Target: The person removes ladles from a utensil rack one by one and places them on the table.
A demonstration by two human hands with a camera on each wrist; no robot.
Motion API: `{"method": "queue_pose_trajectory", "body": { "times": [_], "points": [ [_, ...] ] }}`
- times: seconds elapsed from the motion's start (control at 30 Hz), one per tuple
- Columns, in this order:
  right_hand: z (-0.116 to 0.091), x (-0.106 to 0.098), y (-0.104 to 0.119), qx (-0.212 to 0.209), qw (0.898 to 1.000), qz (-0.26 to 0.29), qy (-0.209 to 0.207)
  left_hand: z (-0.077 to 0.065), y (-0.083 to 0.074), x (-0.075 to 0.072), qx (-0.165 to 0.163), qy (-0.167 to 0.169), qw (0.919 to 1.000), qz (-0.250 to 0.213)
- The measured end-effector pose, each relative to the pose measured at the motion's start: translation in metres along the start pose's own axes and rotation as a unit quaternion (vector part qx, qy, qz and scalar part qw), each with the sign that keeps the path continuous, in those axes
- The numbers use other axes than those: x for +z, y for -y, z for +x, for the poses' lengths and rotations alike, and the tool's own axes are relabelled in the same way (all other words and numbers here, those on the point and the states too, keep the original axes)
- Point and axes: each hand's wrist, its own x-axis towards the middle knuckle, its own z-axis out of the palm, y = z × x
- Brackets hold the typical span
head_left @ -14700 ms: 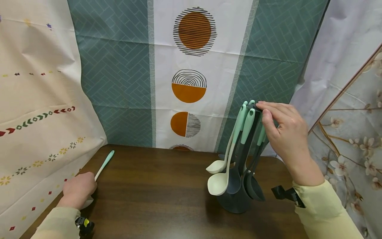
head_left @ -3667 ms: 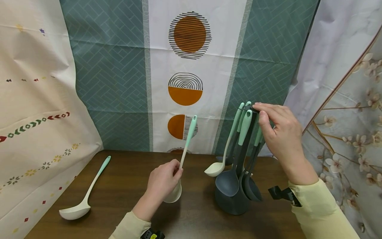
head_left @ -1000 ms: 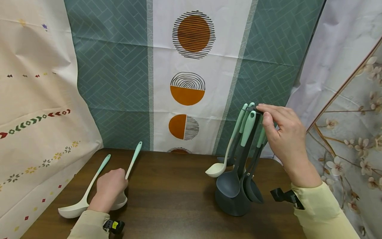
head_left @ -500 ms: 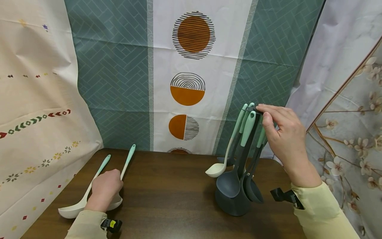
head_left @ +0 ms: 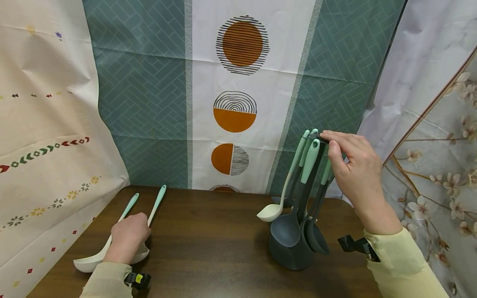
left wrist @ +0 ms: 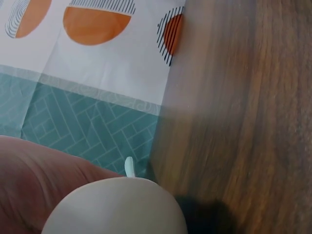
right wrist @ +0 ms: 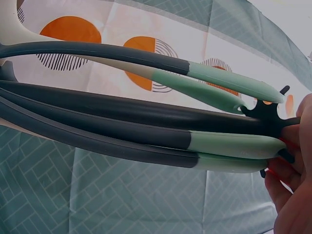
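My left hand grips a white ladle with a mint handle, low over the table's left side. Its pale bowl fills the bottom of the left wrist view. Just left of it lies another white ladle, partly covered by the hand. On the right stands a dark utensil holder, hung with several mint-handled utensils, among them a white ladle and a dark spoon. My right hand holds the holder's hooked top between fingers and thumb.
The brown wooden table runs between the two hands. A patterned cloth hangs at its back edge. Cream cloth borders the left side, and a floral cloth the right.
A first ladle was laid down at left. Then the left hand took a second white ladle from the holder and carried it left, lowering it beside the first. The right hand stayed on the holder.
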Motion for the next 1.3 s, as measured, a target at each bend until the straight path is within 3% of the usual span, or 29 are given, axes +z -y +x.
{"method": "queue_pose_trajectory", "body": {
  "times": [0.57, 1.07, 1.3],
  "points": [
    [0.0, 0.0, -0.001, -0.001, 1.0, 0.002, -0.002, 0.008, 0.015, 0.003, -0.041, 0.044, 0.9981, -0.011],
    [0.0, 0.0, -0.001, 0.002, 1.0, 0.004, -0.002, 0.006, 0.024, 0.001, -0.037, 0.03, 0.9988, -0.005],
    [0.0, 0.0, -0.001, 0.0, 1.0, 0.004, -0.004, 0.008, 0.027, 0.003, -0.036, 0.039, 0.9986, 0.002]
  ]
}}
